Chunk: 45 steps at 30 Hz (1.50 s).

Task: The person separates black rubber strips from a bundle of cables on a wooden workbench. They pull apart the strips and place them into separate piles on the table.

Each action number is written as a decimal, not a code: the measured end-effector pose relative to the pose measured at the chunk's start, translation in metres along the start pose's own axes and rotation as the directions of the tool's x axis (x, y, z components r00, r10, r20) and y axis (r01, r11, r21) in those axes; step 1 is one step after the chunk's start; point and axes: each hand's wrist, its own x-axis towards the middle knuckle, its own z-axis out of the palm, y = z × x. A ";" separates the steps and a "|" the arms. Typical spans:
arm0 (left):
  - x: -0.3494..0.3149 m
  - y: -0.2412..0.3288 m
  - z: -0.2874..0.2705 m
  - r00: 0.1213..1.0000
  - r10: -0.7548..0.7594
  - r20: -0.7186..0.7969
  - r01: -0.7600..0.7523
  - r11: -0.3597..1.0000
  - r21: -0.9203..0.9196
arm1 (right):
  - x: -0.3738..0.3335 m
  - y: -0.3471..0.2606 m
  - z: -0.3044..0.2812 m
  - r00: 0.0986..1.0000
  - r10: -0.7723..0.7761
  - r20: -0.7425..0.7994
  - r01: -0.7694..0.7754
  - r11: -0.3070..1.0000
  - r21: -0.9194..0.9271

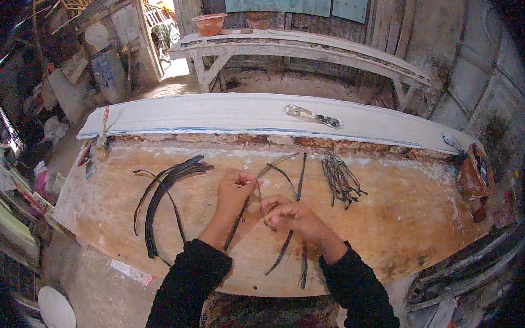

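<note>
Dark slender strand [259, 195] is held in pinching left hand [232, 197] and, lower, curled right hand [295, 219], apparently for steadiness, while curved black-strip bundle [153, 217] lies leftward, within reach.

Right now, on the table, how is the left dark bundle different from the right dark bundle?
The left bundle is longer, while the right bundle is shorter. The left bundle bends in one smooth curve; the right bundle spreads into loose, crossing strands at its lower end. The left bundle's strips mostly lie close together, but the right bundle shows gaps between strands. Both are dark and lie on the table.
</note>
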 end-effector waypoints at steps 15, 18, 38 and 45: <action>-0.036 0.009 0.014 0.677 0.190 0.711 0.050 0.952 -0.302 | 0.009 0.026 -0.047 0.736 -0.463 -0.495 -0.189 0.561 -0.806; -0.037 0.005 0.014 0.613 0.264 0.744 -0.090 0.960 -0.266 | 0.014 0.022 -0.055 0.648 -0.545 -0.532 -0.216 0.539 -0.814; 0.013 -0.029 -0.010 0.998 0.018 -0.057 -0.025 0.992 -0.127 | 0.005 0.018 0.004 0.993 -0.068 -0.092 0.048 0.978 -0.202; 0.015 -0.022 -0.012 0.997 0.009 -0.074 -0.023 0.979 -0.202 | 0.004 0.027 0.015 0.976 -0.211 -0.062 0.186 0.943 -0.277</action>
